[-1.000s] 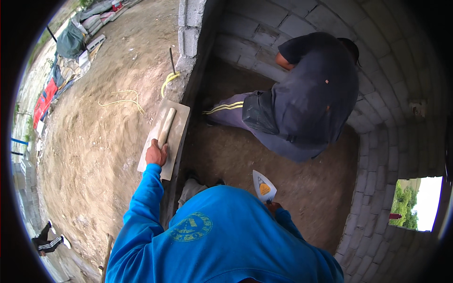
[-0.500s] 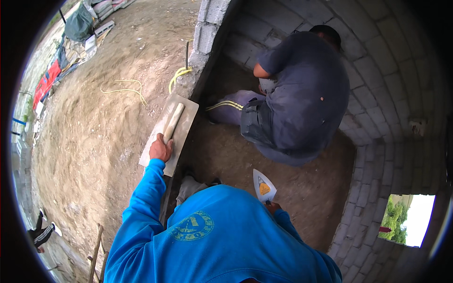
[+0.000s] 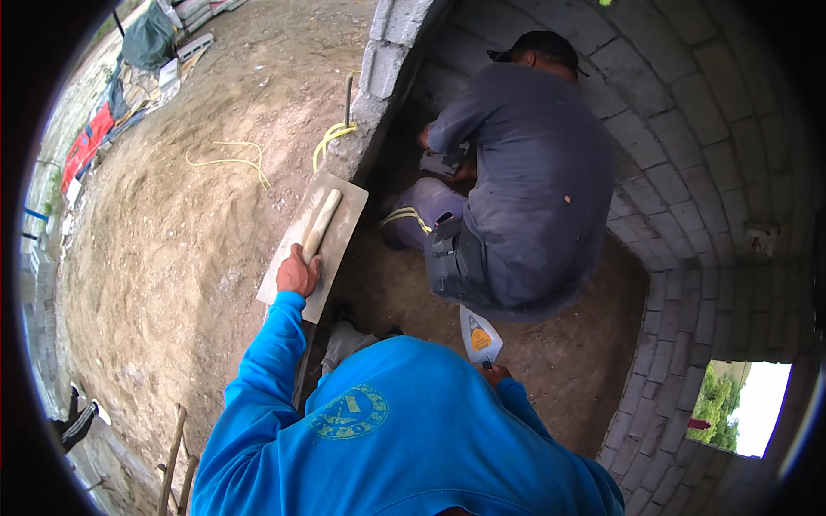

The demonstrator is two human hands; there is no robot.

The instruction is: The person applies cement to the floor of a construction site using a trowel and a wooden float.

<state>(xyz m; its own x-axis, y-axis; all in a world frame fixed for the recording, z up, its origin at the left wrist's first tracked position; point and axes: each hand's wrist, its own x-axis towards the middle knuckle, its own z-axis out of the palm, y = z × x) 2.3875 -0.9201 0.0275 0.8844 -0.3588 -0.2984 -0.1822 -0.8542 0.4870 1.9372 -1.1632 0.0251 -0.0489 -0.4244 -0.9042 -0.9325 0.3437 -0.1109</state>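
Both tools are in hand; no heap of mortar shows on either visible face, and the work remaining cannot be judged. The left hand [image 3: 298, 272] has fingers wrapped around the wooden handle of a rectangular finishing trowel [image 3: 322, 222], extending toward one o'clock. The right hand [image 3: 496, 375], partly hidden, grips a pointed trowel [image 3: 477, 334], blade toward eleven o'clock.

The crouching co-worker [image 3: 538, 189] blocks room ahead of the right hand [image 3: 495, 374]; rightward, floor [image 3: 572, 370] lies open.
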